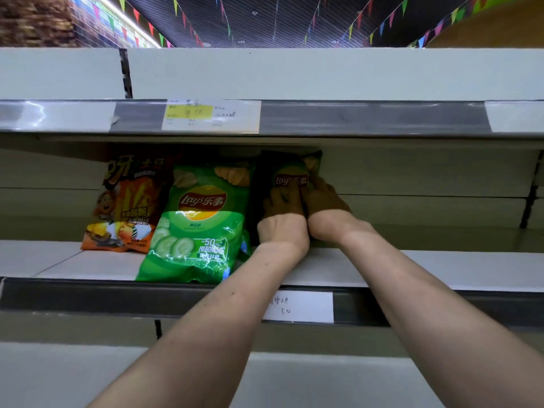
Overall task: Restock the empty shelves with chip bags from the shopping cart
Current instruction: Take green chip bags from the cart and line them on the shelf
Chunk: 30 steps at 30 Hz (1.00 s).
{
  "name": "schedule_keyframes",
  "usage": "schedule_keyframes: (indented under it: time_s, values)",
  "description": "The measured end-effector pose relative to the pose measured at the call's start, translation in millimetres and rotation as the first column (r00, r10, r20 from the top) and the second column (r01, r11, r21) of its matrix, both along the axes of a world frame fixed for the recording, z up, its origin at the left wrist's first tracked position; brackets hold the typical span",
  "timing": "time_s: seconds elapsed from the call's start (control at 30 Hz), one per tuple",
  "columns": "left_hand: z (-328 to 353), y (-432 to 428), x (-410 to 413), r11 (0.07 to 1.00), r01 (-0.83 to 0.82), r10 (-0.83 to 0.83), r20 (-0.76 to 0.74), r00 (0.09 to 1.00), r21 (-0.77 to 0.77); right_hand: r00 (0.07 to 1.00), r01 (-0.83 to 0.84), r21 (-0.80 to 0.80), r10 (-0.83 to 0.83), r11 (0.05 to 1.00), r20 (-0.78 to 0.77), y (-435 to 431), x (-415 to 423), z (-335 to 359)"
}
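On shelf (397,267), left hand (282,205), right hand (325,198) against dark chip bag (287,167), grip unclear

Three bags (194,222) abreast on shelf (412,266)

You see a green bag (194,225) of shiny, crinkly plastic that catches the light. The orange bag (126,207) is shiny plastic too. The shelf (382,266) looks smooth, dull and white, like painted metal. The rail (368,117) above has a glossy cover. The label (300,307) is plain, dull paper.
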<state>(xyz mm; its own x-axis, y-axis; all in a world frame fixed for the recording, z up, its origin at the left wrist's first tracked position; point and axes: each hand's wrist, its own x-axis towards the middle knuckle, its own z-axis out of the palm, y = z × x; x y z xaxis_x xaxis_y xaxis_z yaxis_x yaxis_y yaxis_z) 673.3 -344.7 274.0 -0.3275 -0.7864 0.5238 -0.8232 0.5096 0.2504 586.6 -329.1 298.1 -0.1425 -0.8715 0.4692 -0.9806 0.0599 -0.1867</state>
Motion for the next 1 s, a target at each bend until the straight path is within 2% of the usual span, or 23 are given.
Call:
schedule_keyframes:
  time_s: [0.1, 0.23, 0.37, 0.53, 0.73, 0.87, 1.0]
  values:
    - [10, 26, 9, 0.999, -0.029, 0.028, 0.02, 0.999, 0.044, 0.999, 0.012, -0.014, -0.012, 1.0, 0.036, 29, 10, 9]
    - [18, 59, 31, 0.997, -0.006, 0.006, -0.008, 1.0, -0.083, 0.998, -0.018, -0.016, 0.019, 1.0, 0.055, 68, 29, 19]
    - [24, 83, 61, 0.987, -0.071, 0.063, -0.06, 0.996, -0.145, 0.977, -0.201, -0.117, 0.208, 0.973, 0.051, 87, 49, 16]
    - [14, 111, 117, 0.945, -0.316, 0.305, -0.115, 0.945, -0.09, 0.89, -0.428, -0.11, 0.44, 0.897, 0.118, 99, 96, 0]
    - [-18, 167, 200, 0.782, -0.622, 0.622, -0.094, 0.777, 0.029, 0.685, -0.715, -0.05, 0.713, 0.698, 0.149, 119, 183, -32]
    - [-37, 219, 264, 0.6, -0.792, 0.799, -0.024, 0.601, 0.118, 0.536, -0.841, 0.044, 0.82, 0.539, 0.2, 149, 249, -61]
    - [-52, 285, 316, 0.429, -0.895, 0.897, 0.061, 0.439, 0.125, 0.399, -0.915, 0.156, 0.893, 0.372, 0.209, 196, 309, -81]
